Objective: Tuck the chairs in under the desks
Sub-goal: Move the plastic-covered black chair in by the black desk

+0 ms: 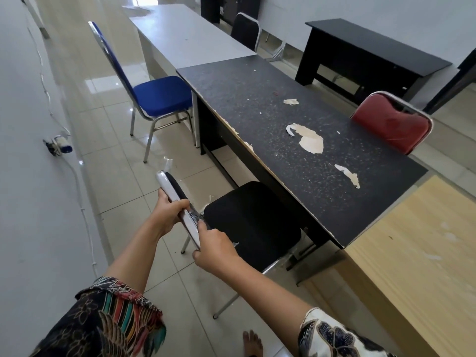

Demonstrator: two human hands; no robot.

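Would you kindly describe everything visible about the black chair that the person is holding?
The black chair has a padded black seat, a black-padded backrest seen edge-on, and a shiny chrome tube frame with thin metal legs on the tiled floor. It stands upright facing the dark speckled desk, its seat's front edge partly under the desktop. The left hand and right hand both grip the top of the backrest.

We see open floor (108, 191) left of the black chair (252, 222), running far toward the blue chair (159, 95). Right of the seat, the dark desk (296, 130) edge overhangs it, with a desk leg just beside the seat's near right corner. A cable (85, 215) trails along the left wall.
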